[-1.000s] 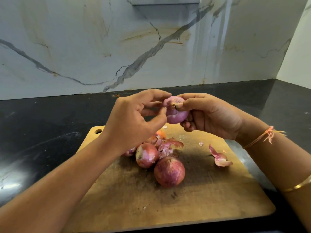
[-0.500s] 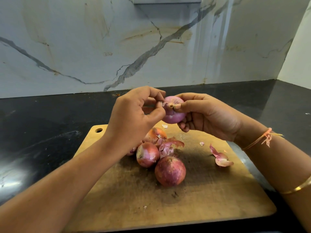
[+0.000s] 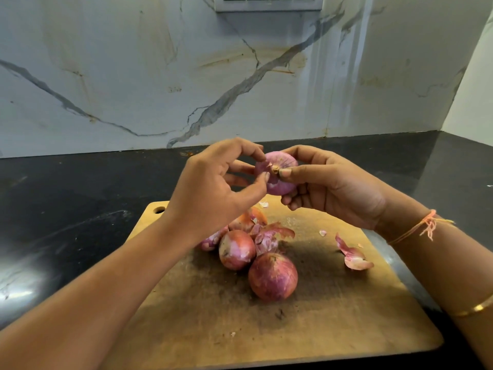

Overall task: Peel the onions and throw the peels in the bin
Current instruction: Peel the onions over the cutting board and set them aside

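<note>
My right hand (image 3: 330, 188) grips a purple onion (image 3: 280, 180) in the air above the wooden cutting board (image 3: 333, 329). My left hand (image 3: 213, 193) pinches a flap of loose skin on the onion's left side with thumb and forefinger. On the board lie several unpeeled onions: a large one (image 3: 272, 276) in front, a smaller one (image 3: 237, 249) to its left, and others partly hidden under my left wrist. Loose peel (image 3: 272, 236) sits among them, and another piece of peel (image 3: 353, 256) lies at the board's right. No bin is in view.
The board rests on a black stone counter (image 3: 66, 209) that runs to a marble wall (image 3: 160, 76) behind. A switch plate (image 3: 266, 2) is on the wall at the top. Small skin flakes (image 3: 322, 232) dot the board.
The onion has been turned slightly in my right hand, and my left fingers have shifted their pinch on the skin at its left side. The onions on the board have not moved.
</note>
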`<action>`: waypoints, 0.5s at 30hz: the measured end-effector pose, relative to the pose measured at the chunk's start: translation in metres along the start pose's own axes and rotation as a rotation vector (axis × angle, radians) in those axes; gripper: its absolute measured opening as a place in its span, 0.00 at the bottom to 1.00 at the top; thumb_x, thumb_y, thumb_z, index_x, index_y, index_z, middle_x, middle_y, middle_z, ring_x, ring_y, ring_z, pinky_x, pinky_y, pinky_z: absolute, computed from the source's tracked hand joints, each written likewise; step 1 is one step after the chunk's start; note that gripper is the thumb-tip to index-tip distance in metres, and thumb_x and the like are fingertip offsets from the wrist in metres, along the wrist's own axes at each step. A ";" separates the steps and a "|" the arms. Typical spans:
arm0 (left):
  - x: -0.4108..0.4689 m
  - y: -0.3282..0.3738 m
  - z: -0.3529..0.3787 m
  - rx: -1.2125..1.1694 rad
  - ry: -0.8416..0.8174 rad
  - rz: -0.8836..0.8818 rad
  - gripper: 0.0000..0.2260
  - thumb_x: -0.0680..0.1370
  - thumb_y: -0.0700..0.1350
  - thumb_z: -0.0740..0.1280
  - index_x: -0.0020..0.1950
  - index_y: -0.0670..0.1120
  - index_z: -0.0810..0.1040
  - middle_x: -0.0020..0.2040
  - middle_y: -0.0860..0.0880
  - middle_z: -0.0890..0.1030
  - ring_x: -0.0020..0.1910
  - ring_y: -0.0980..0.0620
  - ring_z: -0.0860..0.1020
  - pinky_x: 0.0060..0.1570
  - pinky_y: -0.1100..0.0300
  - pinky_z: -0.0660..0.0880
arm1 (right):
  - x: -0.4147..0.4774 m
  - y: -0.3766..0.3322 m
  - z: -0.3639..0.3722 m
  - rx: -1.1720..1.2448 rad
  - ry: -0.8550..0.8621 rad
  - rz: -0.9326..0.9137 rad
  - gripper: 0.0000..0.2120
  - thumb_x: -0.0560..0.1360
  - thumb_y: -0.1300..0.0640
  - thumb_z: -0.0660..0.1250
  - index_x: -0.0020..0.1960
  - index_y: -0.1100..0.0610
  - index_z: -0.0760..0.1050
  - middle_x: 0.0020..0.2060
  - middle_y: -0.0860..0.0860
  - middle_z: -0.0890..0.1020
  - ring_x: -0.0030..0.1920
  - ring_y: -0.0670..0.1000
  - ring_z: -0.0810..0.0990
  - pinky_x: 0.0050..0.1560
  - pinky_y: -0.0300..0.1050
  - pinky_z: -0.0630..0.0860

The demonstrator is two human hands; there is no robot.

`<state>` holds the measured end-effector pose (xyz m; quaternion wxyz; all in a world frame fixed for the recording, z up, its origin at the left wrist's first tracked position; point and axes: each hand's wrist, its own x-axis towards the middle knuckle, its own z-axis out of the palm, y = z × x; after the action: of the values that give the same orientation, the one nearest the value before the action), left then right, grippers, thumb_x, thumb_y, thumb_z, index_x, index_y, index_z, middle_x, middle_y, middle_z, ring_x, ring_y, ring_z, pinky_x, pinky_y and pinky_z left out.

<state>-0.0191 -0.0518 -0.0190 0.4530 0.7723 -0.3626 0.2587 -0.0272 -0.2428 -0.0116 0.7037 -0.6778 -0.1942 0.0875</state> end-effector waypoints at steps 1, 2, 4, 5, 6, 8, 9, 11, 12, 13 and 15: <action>0.000 -0.001 0.001 0.021 0.005 0.025 0.09 0.72 0.40 0.71 0.52 0.45 0.79 0.52 0.50 0.81 0.45 0.59 0.83 0.43 0.65 0.80 | 0.000 0.000 0.000 0.001 0.002 -0.001 0.18 0.68 0.58 0.68 0.57 0.59 0.74 0.40 0.56 0.82 0.34 0.50 0.79 0.35 0.39 0.78; 0.000 -0.002 0.001 0.031 0.010 0.038 0.09 0.72 0.40 0.71 0.52 0.45 0.79 0.53 0.50 0.81 0.45 0.59 0.83 0.44 0.65 0.80 | 0.000 0.001 0.001 0.000 0.006 -0.002 0.18 0.68 0.58 0.68 0.57 0.59 0.74 0.40 0.56 0.82 0.33 0.50 0.79 0.34 0.39 0.78; 0.000 -0.003 0.002 0.031 0.014 0.042 0.09 0.72 0.40 0.70 0.52 0.45 0.80 0.53 0.51 0.82 0.46 0.60 0.83 0.45 0.63 0.80 | 0.000 0.001 0.001 -0.008 0.014 0.003 0.18 0.68 0.57 0.68 0.56 0.59 0.73 0.40 0.55 0.82 0.33 0.50 0.79 0.34 0.39 0.77; 0.000 -0.003 0.002 0.022 0.016 0.034 0.08 0.72 0.40 0.70 0.51 0.45 0.81 0.52 0.52 0.82 0.46 0.59 0.83 0.45 0.63 0.80 | 0.000 0.001 0.001 -0.014 0.015 0.006 0.18 0.68 0.57 0.69 0.56 0.59 0.73 0.40 0.55 0.82 0.33 0.50 0.79 0.33 0.39 0.77; 0.000 -0.003 0.002 0.004 0.020 0.022 0.08 0.72 0.39 0.70 0.50 0.45 0.81 0.52 0.52 0.82 0.45 0.59 0.83 0.45 0.62 0.81 | 0.000 0.001 0.002 -0.018 0.014 0.009 0.18 0.67 0.57 0.69 0.56 0.58 0.73 0.40 0.55 0.82 0.33 0.50 0.79 0.33 0.39 0.77; 0.001 -0.004 0.001 -0.022 0.027 0.007 0.07 0.72 0.39 0.69 0.49 0.47 0.80 0.50 0.54 0.82 0.44 0.59 0.83 0.44 0.61 0.81 | -0.001 0.001 0.002 -0.024 0.014 0.015 0.18 0.67 0.57 0.69 0.56 0.58 0.73 0.40 0.55 0.82 0.33 0.50 0.79 0.33 0.39 0.77; 0.001 -0.004 0.001 -0.024 0.028 0.004 0.07 0.72 0.39 0.69 0.48 0.48 0.80 0.50 0.54 0.82 0.44 0.58 0.83 0.44 0.61 0.81 | -0.001 0.001 0.002 -0.027 0.015 0.016 0.18 0.67 0.57 0.70 0.56 0.58 0.73 0.40 0.56 0.82 0.33 0.50 0.79 0.33 0.39 0.77; 0.001 -0.004 0.001 -0.011 0.031 0.003 0.06 0.72 0.39 0.69 0.48 0.48 0.80 0.49 0.55 0.82 0.43 0.59 0.83 0.44 0.60 0.81 | -0.001 0.000 0.004 -0.038 0.017 0.017 0.19 0.67 0.58 0.72 0.56 0.58 0.73 0.41 0.57 0.81 0.33 0.50 0.78 0.32 0.39 0.77; 0.001 -0.004 0.001 0.008 0.035 0.008 0.06 0.72 0.39 0.69 0.48 0.47 0.80 0.49 0.55 0.82 0.43 0.59 0.83 0.44 0.60 0.81 | -0.002 0.000 0.005 -0.049 0.021 0.017 0.20 0.68 0.57 0.74 0.56 0.59 0.72 0.41 0.57 0.81 0.33 0.50 0.78 0.32 0.38 0.77; 0.001 -0.004 0.002 0.033 0.040 0.017 0.05 0.73 0.40 0.69 0.48 0.46 0.80 0.48 0.54 0.82 0.43 0.59 0.83 0.44 0.61 0.81 | -0.002 -0.001 0.006 -0.062 0.029 0.017 0.21 0.67 0.57 0.74 0.57 0.59 0.72 0.42 0.58 0.81 0.33 0.50 0.77 0.32 0.38 0.76; 0.001 -0.005 0.003 0.100 0.049 0.047 0.05 0.73 0.40 0.68 0.47 0.43 0.81 0.47 0.54 0.82 0.43 0.60 0.83 0.44 0.63 0.81 | -0.003 -0.001 0.009 -0.100 0.053 0.020 0.22 0.65 0.54 0.72 0.56 0.59 0.71 0.43 0.59 0.80 0.33 0.50 0.77 0.32 0.38 0.76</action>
<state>-0.0147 -0.0528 -0.0223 0.4163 0.7786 -0.3560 0.3062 -0.0339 -0.2355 -0.0111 0.6729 -0.7162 -0.1727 0.0669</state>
